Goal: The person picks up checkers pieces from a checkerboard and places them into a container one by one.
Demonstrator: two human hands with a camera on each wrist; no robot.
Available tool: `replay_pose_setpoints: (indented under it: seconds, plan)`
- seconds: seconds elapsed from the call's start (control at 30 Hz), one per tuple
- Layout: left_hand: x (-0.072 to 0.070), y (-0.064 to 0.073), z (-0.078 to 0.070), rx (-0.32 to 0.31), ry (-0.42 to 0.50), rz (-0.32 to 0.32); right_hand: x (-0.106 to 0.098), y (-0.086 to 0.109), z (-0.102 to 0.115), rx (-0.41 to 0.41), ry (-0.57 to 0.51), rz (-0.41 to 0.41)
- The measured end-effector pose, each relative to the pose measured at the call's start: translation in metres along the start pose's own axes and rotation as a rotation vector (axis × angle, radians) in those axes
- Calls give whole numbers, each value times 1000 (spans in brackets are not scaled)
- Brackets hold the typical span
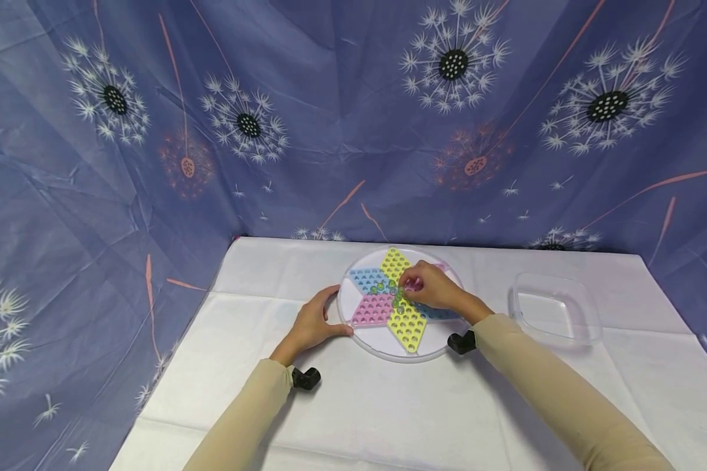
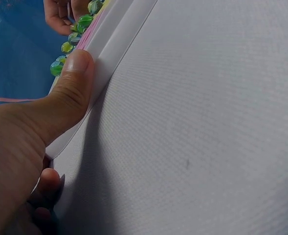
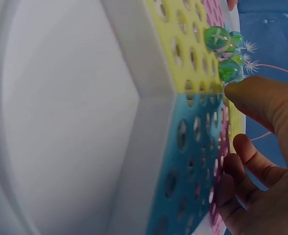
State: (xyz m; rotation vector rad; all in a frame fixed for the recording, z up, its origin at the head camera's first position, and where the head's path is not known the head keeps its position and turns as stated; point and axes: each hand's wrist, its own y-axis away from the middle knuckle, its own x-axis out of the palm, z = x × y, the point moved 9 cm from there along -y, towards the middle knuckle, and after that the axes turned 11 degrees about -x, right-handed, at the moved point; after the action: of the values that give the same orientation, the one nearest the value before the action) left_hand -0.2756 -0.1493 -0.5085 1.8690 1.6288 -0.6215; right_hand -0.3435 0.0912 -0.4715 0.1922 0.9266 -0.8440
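A round white marble board (image 1: 389,352) with a star of yellow, blue and pink holed fields lies on the white tablecloth. My left hand (image 1: 337,313) grips its left rim (image 2: 115,43), thumb (image 2: 76,73) pressed on top and fingers tucked below. Several green glass marbles (image 1: 393,294) sit near the star's centre. My right hand (image 1: 411,285) hovers over that centre with loosely curled fingers. In the right wrist view its thumb (image 3: 234,92) touches the board (image 3: 75,122) just beside a green marble (image 3: 229,70); nothing is pinched between the fingers.
A clear, empty plastic tray (image 1: 556,317) stands to the right of the board. Blue dandelion-print cloth (image 1: 330,131) hangs behind and on the left side. The tablecloth (image 1: 389,412) reaches to the near edge.
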Motion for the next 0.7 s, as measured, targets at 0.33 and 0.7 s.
replay_pose_setpoints:
  seconds: [0.33, 0.7]
  plan:
    - [0, 1, -1, 15, 3, -6, -16, -5, 12, -7, 42, -28]
    - [0, 3, -3, 17, 4, -6, -37, -8, 31, -38, -27, -102]
